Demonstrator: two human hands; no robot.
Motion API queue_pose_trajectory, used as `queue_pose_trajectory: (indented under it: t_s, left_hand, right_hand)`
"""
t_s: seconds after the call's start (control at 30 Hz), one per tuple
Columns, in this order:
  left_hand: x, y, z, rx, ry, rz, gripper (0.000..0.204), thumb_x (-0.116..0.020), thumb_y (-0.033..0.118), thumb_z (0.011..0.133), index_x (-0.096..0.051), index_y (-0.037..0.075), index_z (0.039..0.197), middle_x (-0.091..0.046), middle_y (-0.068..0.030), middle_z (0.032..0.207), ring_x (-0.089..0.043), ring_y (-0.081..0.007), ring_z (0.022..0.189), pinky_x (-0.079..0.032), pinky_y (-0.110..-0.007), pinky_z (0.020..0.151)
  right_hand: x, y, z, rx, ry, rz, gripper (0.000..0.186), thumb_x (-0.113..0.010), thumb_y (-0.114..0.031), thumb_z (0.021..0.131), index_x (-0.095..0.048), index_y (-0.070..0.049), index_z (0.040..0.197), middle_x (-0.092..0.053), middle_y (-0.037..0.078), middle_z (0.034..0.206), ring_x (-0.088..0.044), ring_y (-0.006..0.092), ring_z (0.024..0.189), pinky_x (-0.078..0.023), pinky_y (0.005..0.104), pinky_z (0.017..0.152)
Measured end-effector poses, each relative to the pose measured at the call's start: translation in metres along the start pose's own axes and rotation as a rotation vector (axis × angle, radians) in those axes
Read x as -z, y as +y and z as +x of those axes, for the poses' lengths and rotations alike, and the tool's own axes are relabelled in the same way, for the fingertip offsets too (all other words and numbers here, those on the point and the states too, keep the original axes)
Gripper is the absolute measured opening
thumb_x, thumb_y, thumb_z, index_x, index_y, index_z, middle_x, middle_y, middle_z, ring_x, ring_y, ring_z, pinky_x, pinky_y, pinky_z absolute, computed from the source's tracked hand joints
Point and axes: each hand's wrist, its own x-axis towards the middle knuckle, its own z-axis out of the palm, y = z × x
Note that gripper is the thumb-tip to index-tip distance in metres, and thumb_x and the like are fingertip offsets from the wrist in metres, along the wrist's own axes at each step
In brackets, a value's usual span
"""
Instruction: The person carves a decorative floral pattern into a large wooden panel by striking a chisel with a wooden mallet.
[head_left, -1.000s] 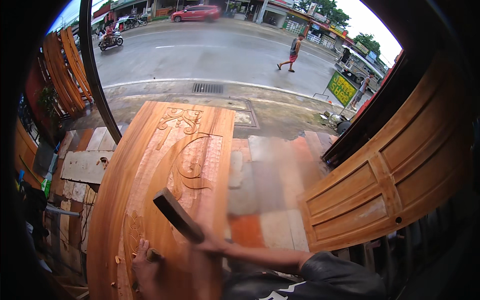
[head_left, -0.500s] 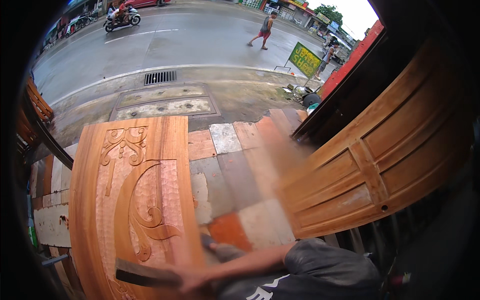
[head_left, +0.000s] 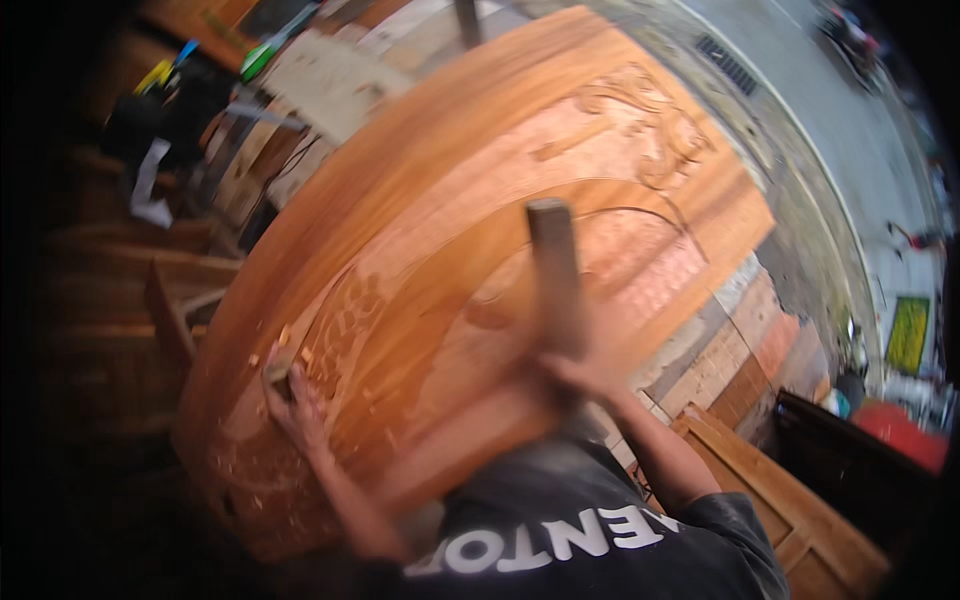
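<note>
A large carved wooden door panel (head_left: 400, 240) lies tilted across the view, with scrolls and textured recesses in its face. Over its near left end, my left hand (head_left: 305, 415) is closed around a short chisel-like tool (head_left: 278, 378); its blade is hidden. Pale wood chips (head_left: 306, 355) lie beside that hand. Blurred by motion, my right hand (head_left: 580, 378) grips a dark, squared wooden mallet (head_left: 555, 260) by its lower end. The mallet stands up over the panel's middle, apart from the chisel-like tool.
Another panelled door (head_left: 770, 480) lies at the lower right. Wood pieces, a green object (head_left: 257, 62) and dark items (head_left: 150, 125) crowd the upper left. Patchwork tiles (head_left: 725, 345) border the panel, and beyond lies a wet road (head_left: 780, 50) with a green sign (head_left: 907, 335).
My view has swung round toward the panel's near left end. The right hand has raised the mallet from lying low to upright. My left hand with its tool has come into view.
</note>
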Motion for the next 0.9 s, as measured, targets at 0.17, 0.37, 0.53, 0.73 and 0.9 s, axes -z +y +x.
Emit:
queue_pose_trajectory:
  t_s: [0.17, 0.37, 0.53, 0.73, 0.9]
  left_hand:
    - [-0.022, 0.005, 0.046, -0.191, 0.123, -0.484, 0.046, -0.055, 0.049, 0.108, -0.059, 0.011, 0.133, -0.053, -0.0029, 0.078, -0.05, -0.0106, 0.057, -0.042, -0.024, 0.047]
    - [-0.05, -0.01, 0.086, -0.166, 0.249, -0.74, 0.04, -0.059, 0.051, 0.106, -0.056, 0.014, 0.121, -0.053, -0.0047, 0.074, -0.047, -0.0129, 0.047, -0.039, -0.026, 0.042]
    - [-0.055, -0.021, 0.116, -0.131, 0.219, -0.867, 0.043, -0.061, 0.054, 0.105, -0.057, 0.012, 0.114, -0.051, -0.0045, 0.068, -0.044, -0.0118, 0.042, -0.036, -0.026, 0.039]
    - [-0.067, -0.026, 0.128, -0.095, 0.217, -0.9, 0.037, -0.063, 0.046, 0.106, -0.058, 0.01, 0.112, -0.052, -0.0051, 0.069, -0.045, -0.012, 0.042, -0.037, -0.026, 0.039]
    - [-0.071, -0.026, 0.128, -0.216, 0.234, -0.884, 0.03, -0.065, 0.038, 0.107, -0.058, 0.009, 0.107, -0.053, -0.0043, 0.068, -0.045, -0.0113, 0.042, -0.036, -0.026, 0.038]
  right_hand:
    - [-0.009, -0.047, -0.007, -0.265, -0.155, 0.498, 0.069, -0.086, -0.025, 0.077, -0.055, 0.002, 0.134, -0.067, 0.011, 0.103, -0.069, 0.0231, 0.092, -0.057, 0.0395, 0.083]
    - [-0.032, -0.09, 0.008, -0.045, -0.077, 0.263, 0.064, -0.082, -0.01, 0.082, -0.05, 0.001, 0.136, -0.067, 0.014, 0.097, -0.069, 0.022, 0.082, -0.057, 0.0347, 0.069]
    - [-0.06, -0.122, 0.039, -0.094, -0.084, 0.129, 0.073, -0.084, 0.008, 0.079, -0.044, 0.0, 0.14, -0.067, 0.01, 0.093, -0.065, 0.0157, 0.073, -0.053, 0.0306, 0.06]
    - [-0.118, -0.162, 0.084, 0.194, -0.188, 0.185, 0.068, -0.087, 0.005, 0.08, -0.05, -0.002, 0.137, -0.065, 0.006, 0.107, -0.064, 0.0131, 0.088, -0.053, 0.0292, 0.07]
    - [-0.186, -0.222, 0.141, 0.53, -0.003, 0.003, 0.075, -0.094, -0.005, 0.077, -0.052, -0.004, 0.139, -0.067, 0.006, 0.11, -0.065, 0.0136, 0.084, -0.054, 0.0277, 0.07]
